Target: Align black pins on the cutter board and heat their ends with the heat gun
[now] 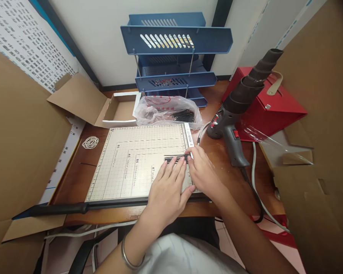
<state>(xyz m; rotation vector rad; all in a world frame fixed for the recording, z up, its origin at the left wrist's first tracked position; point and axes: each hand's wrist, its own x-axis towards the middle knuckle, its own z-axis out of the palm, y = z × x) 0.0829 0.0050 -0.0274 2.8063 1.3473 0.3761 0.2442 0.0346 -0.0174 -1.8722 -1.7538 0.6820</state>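
Bag (145, 110) holds black strands (185, 115) — left fingers (168, 172) flat on another bunch (169, 157), right fingers (198, 155) curled, grip unclear.

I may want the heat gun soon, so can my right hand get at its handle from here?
Probably yes: the handle is to the right of your right hand, and nothing visible stands between them, though that hand is at the black strips.

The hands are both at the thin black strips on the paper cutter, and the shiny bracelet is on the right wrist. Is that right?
Not quite: the shiny bracelet is on the wrist of the left hand, not the right hand. The head view shows it. Both hands are at the thin black strips on the paper cutter, just as you said.
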